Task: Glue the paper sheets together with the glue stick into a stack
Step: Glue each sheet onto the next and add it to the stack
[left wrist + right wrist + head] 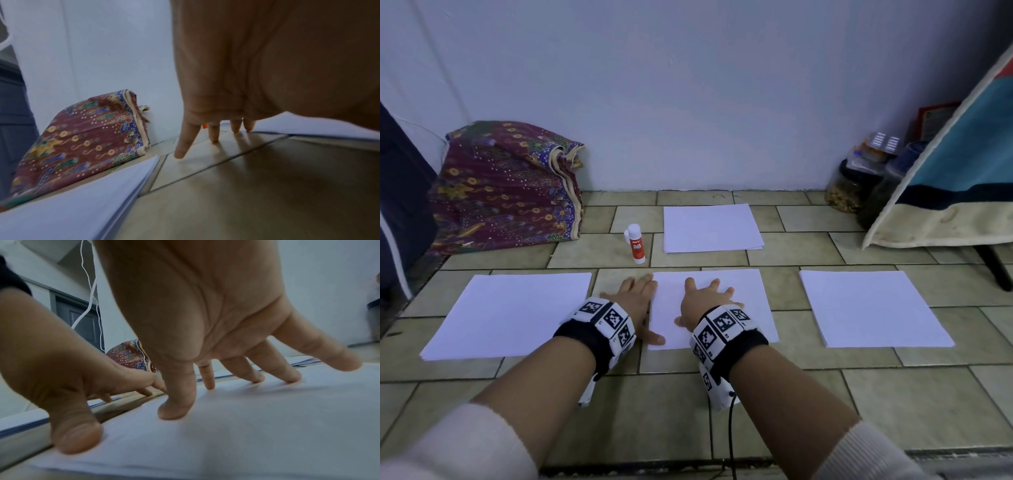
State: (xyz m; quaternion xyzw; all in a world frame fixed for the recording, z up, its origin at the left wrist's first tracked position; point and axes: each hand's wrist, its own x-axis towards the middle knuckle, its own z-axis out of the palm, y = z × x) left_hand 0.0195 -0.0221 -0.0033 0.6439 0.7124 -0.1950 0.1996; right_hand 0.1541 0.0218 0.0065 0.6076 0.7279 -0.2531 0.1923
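Note:
Four white paper lots lie on the tiled floor: a left stack (510, 311) (82, 203), a middle sheet (756, 298) (246, 426), a right stack (873, 308) and a far stack (710, 228). A white and orange glue stick (636, 244) stands upright left of the far stack. My right hand (702, 301) (216, 340) presses flat on the middle sheet with its fingers spread. My left hand (637, 305) (216, 134) lies flat at that sheet's left edge, fingertips on the tiles and thumb (78, 439) on the paper. Neither hand holds anything.
A folded patterned cloth (506, 185) leans on the wall at the back left. Jars (852, 185) and a hanging blue and cream cloth (945, 192) with a dark stand leg (996, 270) crowd the back right. A dark object (400, 212) borders the left.

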